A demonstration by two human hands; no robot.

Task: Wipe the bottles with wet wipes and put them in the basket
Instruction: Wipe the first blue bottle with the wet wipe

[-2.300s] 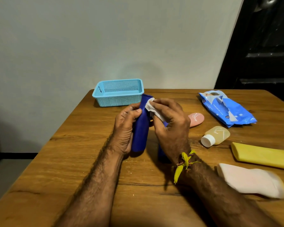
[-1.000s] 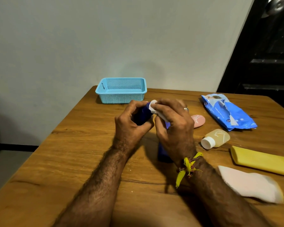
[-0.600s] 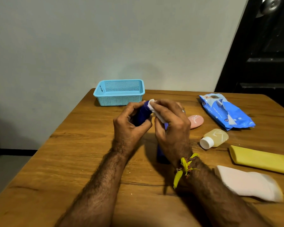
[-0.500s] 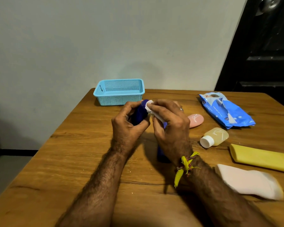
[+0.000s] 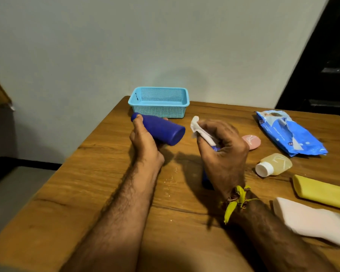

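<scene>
My left hand (image 5: 145,143), just left of frame centre, gripped the blue bottle (image 5: 161,128), fingers & thumb curled round its body. The bottle lay nearly on its side in the air, flat base pointing right, rounded cap end to the upper left by my thumb tip. It sat just in front of the light blue basket (image 5: 159,111), which stood at the far edge of the wooden table (image 5: 98,173), upper centre of frame; can't tell if bottle & basket touched.

My right hand (image 5: 222,152), centre-right, pinched a crumpled white wet wipe (image 5: 199,129) btwn thumb & fingers, wipe poking out up-left. Wipe and bottle base were apart, a small gap btwn them. The hand was a bit blurred. Behind/under it, a second dark blue bottle (image 5: 206,178) stood on the table, mostly hidden by my palm. A yellow thread band (image 5: 235,201) was tied at my right wrist.

Right side of frame: pink bottle (image 5: 251,141) just past my knuckles, small amber bottle w/ white cap (image 5: 275,164) lying on its side, blue wipes pack (image 5: 289,134) in the upper right, torn open at top. Lower right: yellow bottle (image 5: 322,192) & a white-pink bottle (image 5: 310,220), both lying flat.
</scene>
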